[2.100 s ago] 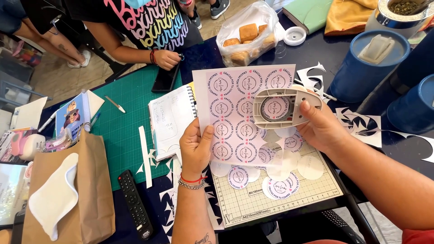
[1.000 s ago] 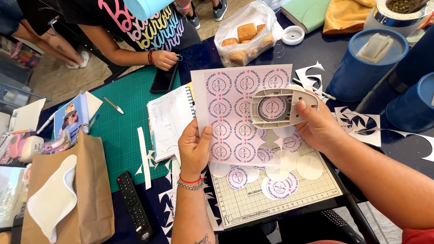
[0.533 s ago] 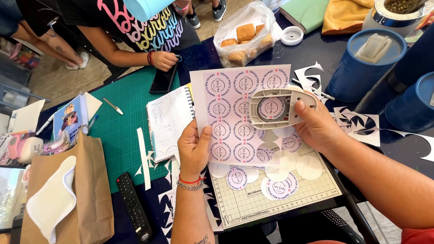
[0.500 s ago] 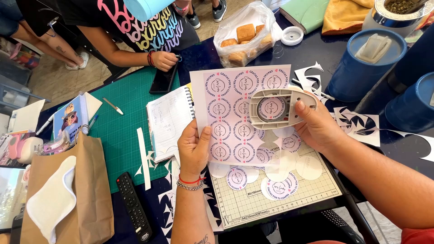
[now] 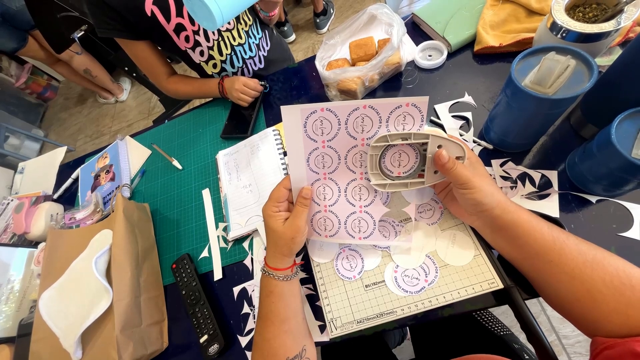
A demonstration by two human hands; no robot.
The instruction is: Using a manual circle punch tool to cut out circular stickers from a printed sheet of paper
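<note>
Head view, looking down on a crowded craft table. Left hand (image 5: 285, 223) pinches the lower left edge of a pink sheet of round labels (image 5: 347, 167), thumb on the front, fingers curled behind, holding the sheet up off the table. Right hand (image 5: 467, 187) grips a white, oval paper punch (image 5: 410, 160) from its right end, thumb on top, fingers wrapped below. The punch sits over the sheet's right side, one round label showing through its window.

Below the sheet, cut-out round labels (image 5: 407, 275) lie scattered on a pale gridded cutting mat (image 5: 427, 300), some printed side up, some blank. Left of the sheet, an open spiral notebook (image 5: 248, 177), then a green cutting mat (image 5: 180, 173) with a pen (image 5: 167, 157) and a narrow white paper strip (image 5: 212, 233) on it. A black remote (image 5: 197, 305) lies at the mat's near edge. A brown paper bag (image 5: 127, 293) stands at lower left, a white cloth (image 5: 80, 293) draped over it.

Far side: a clear plastic bag of bread rolls (image 5: 360, 53), a small white lid (image 5: 430, 55), two blue round tins (image 5: 533, 100) at the right. White paper offcuts (image 5: 527, 190) with leaf-shaped holes lie on the dark tabletop right of the punch.

Another person's hand (image 5: 243, 90) rests closed by a black phone (image 5: 241, 120) at the green mat's top edge.
</note>
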